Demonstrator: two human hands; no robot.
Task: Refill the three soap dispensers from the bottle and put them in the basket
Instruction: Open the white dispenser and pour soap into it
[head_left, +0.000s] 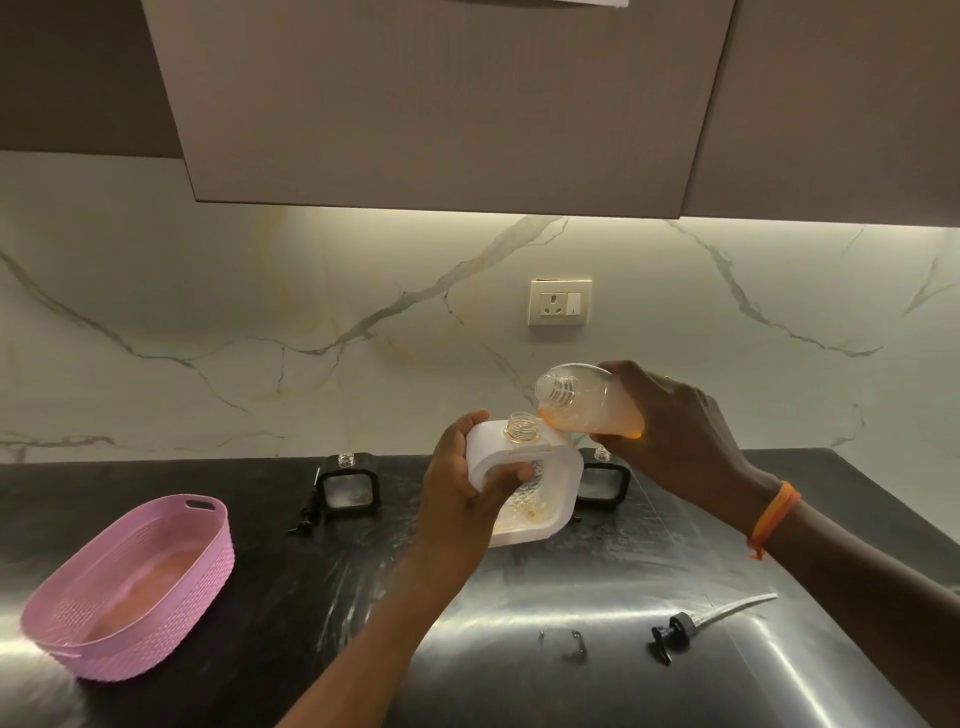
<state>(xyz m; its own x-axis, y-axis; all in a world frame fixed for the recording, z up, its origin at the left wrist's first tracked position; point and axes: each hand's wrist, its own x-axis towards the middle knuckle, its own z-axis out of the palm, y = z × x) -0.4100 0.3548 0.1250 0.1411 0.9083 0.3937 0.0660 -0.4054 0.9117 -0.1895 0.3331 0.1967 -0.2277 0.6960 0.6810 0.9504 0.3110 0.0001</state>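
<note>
Left grip (462, 483) clamped on white dispenser (524, 483), right grip (675, 431) clamped on tilted bottle (587, 400)

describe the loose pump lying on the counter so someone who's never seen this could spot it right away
Start at the dark counter and look to its near right part, below the right hand. The pump lies flat there: black head, long pale tube angling up to the right. Unlike the dispensers at the back, it lies on its side, attached to nothing.

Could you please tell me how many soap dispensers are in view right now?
3: a white dispenser in the left hand, one black dispenser standing behind-left, another black dispenser partly hidden behind it.
</note>
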